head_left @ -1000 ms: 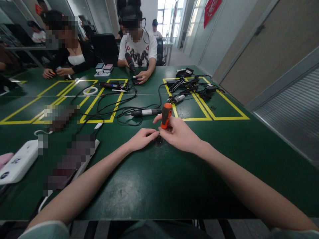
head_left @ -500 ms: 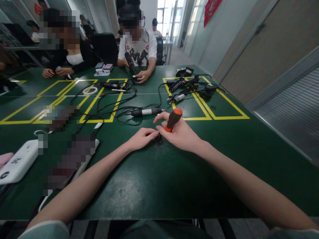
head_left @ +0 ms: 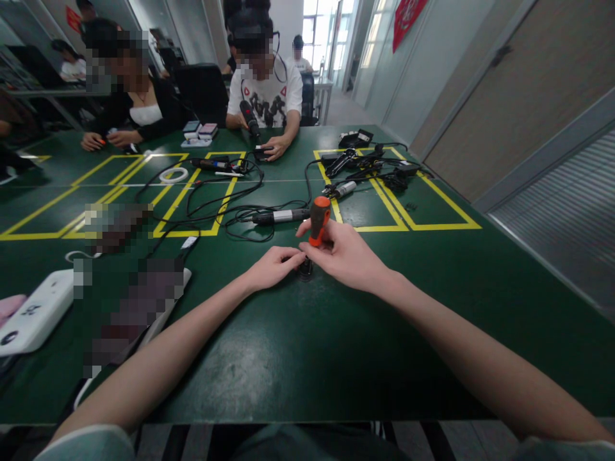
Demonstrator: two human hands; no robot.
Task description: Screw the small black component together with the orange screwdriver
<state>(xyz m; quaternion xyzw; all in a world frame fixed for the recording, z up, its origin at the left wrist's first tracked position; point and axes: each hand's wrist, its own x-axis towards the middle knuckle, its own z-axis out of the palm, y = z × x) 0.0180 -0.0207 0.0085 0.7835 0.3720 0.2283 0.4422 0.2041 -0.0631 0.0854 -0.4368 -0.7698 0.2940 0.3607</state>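
Observation:
My right hand is closed round a screwdriver with a dark grey and orange handle. The handle stands nearly upright out of the top of my grip; the tip is hidden by my fingers. Under it a small black round part rests on the green tabletop. My left hand lies low on the table, thumb and fingers pinched at the left side of that black part. Both hands meet over it, so much of the part is covered.
Just beyond my hands lies a corded silver-and-black electric screwdriver. Tangled black cables and tools sit at the back right. To the left are a white power strip and blurred-out devices. Across the table a person works with another tool.
The screwdriver handle has swung left, from leaning right to nearly upright, as my right hand turned with it. My left hand and the black part stay in place.

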